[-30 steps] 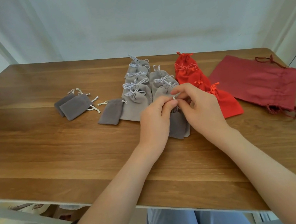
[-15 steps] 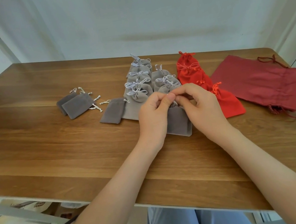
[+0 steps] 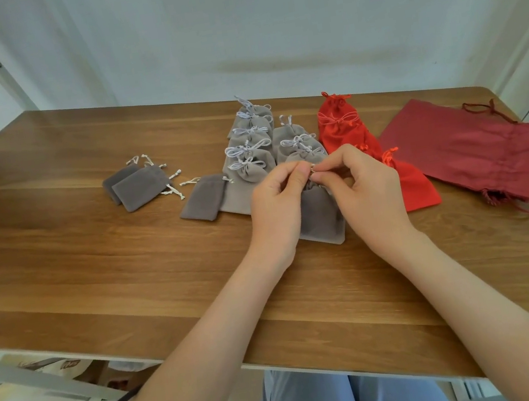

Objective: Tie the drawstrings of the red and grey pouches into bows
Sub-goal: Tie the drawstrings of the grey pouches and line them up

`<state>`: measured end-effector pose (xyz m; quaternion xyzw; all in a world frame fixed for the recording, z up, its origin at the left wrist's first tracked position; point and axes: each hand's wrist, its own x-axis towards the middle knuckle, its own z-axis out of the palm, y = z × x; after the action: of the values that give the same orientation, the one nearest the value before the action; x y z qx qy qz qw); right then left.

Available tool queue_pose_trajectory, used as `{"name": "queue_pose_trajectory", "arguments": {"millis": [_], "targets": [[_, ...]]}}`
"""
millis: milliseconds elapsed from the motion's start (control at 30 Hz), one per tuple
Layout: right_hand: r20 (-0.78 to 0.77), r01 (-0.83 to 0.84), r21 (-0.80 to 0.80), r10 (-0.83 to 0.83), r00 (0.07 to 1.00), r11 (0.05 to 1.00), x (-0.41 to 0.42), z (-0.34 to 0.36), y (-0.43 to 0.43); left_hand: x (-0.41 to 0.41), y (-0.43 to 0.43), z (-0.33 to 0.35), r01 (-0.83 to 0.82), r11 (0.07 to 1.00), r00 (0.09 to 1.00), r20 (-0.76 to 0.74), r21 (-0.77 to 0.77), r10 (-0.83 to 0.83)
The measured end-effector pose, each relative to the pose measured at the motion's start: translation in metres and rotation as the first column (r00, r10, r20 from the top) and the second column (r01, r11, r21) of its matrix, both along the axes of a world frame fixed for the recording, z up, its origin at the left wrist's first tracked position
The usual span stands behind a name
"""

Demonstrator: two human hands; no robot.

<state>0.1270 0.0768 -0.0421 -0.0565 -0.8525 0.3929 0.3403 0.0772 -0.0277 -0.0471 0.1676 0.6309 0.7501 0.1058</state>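
A grey pouch lies on the wooden table between my hands. My left hand and my right hand both pinch its pale drawstring at the gathered neck, fingertips almost touching. Behind them, two rows of grey pouches with tied white bows overlap. A row of bright red pouches with tied bows runs along the right of my right hand.
Three flat grey pouches with loose strings lie to the left: two stacked and one nearer the rows. A large dark red drawstring bag lies at the right, near the table's edge.
My hands have lifted slightly and the fingertips have come closer together on the drawstring. The grey pouch under them has shifted a little.
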Motion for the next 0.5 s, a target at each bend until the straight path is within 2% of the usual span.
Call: {"name": "queue_pose_trajectory", "arguments": {"millis": [100, 200, 367, 500], "targets": [[0.026, 0.003, -0.008, -0.003, 1.000, 1.000, -0.0002, 0.0000, 0.0000, 0.0012, 0.0000, 0.0022, -0.010, 1.000, 1.000, 0.012, 0.019, 0.010], [0.063, 0.000, -0.105, 0.006, 0.998, 0.994, -0.0006, 0.0014, -0.0025, 0.0014, 0.0004, 0.0029, -0.039, 0.999, 0.999, -0.016, 0.023, 0.039], [0.087, 0.038, -0.235, -0.018, 0.996, 0.971, -0.0023, 0.0034, -0.0032, 0.0040, -0.0004, 0.0028, -0.010, 0.999, 0.981, -0.192, -0.035, 0.003], [0.126, 0.061, -0.255, -0.029, 0.992, 0.965, -0.0043, 0.0015, -0.0016, 0.0048, -0.0002, -0.0010, -0.034, 0.995, 0.970, -0.244, -0.093, 0.010]]}}
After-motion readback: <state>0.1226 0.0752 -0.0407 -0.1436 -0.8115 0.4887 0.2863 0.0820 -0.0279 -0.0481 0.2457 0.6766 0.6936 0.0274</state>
